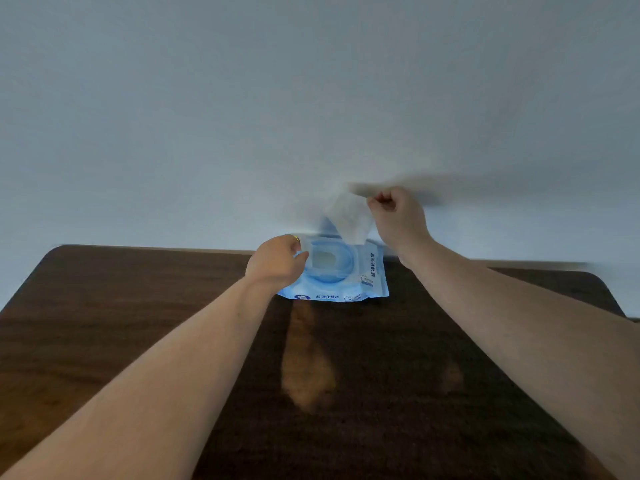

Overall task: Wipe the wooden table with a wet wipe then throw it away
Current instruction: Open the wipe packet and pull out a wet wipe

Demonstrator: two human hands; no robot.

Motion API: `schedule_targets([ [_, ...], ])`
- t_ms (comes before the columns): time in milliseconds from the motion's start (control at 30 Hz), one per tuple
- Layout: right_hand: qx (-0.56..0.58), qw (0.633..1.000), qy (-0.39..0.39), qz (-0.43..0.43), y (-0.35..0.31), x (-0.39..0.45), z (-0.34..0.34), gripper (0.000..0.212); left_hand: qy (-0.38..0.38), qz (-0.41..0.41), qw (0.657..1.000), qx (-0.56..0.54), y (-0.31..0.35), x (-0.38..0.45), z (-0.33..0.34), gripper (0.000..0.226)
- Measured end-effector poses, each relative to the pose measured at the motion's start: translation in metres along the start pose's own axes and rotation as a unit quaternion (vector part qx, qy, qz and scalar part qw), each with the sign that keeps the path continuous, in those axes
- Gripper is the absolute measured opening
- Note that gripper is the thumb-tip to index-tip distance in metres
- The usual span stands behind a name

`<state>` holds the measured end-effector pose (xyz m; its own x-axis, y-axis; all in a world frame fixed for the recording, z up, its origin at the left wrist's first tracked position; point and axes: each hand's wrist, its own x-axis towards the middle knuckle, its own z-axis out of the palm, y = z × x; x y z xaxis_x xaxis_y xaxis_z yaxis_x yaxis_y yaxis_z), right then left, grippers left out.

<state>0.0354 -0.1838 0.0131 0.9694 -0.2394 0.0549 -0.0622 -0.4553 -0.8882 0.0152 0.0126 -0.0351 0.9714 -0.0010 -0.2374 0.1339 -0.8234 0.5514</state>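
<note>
A light blue pack of wet wipes lies at the far edge of the dark wooden table, its round lid flipped open. My left hand grips the pack's left side and holds it down. My right hand is raised above the pack and pinches the top corner of a white wet wipe. The wipe hangs between that hand and the pack's opening, blurred by motion.
A plain pale wall stands directly behind the table's far edge. The table has rounded far corners, and pale patches of reflected light lie on the wood between my forearms.
</note>
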Motion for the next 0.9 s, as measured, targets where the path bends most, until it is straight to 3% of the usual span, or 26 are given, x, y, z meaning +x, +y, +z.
schedule_targets([
  [133, 0.038, 0.998, 0.046, 0.009, -0.014, -0.003, -0.013, 0.007, -0.015, 0.031, 0.999, -0.002, 0.001, -0.009, -0.007, 0.045],
  [300, 0.105, 0.994, -0.008, 0.038, -0.034, -0.019, -0.013, 0.006, -0.001, 0.003, 1.0, 0.0, -0.005, -0.025, -0.023, 0.041],
  [433, 0.197, 0.973, -0.064, 0.1, -0.049, -0.035, 0.004, 0.007, 0.053, 0.027, 0.993, -0.101, -0.001, -0.044, -0.038, 0.045],
  [567, 0.186, 0.973, -0.105, 0.092, -0.06, -0.049, 0.025, 0.012, 0.031, 0.072, 0.976, -0.201, 0.006, -0.066, -0.05, 0.062],
  [733, 0.103, 0.986, -0.121, 0.05, -0.065, -0.06, 0.05, 0.013, 0.077, 0.051, 0.982, -0.165, -0.012, -0.069, -0.057, 0.014],
  [900, 0.038, 0.983, -0.18, 0.026, -0.071, -0.066, 0.054, 0.018, 0.113, 0.01, 0.988, -0.108, -0.035, -0.072, -0.07, 0.012],
])
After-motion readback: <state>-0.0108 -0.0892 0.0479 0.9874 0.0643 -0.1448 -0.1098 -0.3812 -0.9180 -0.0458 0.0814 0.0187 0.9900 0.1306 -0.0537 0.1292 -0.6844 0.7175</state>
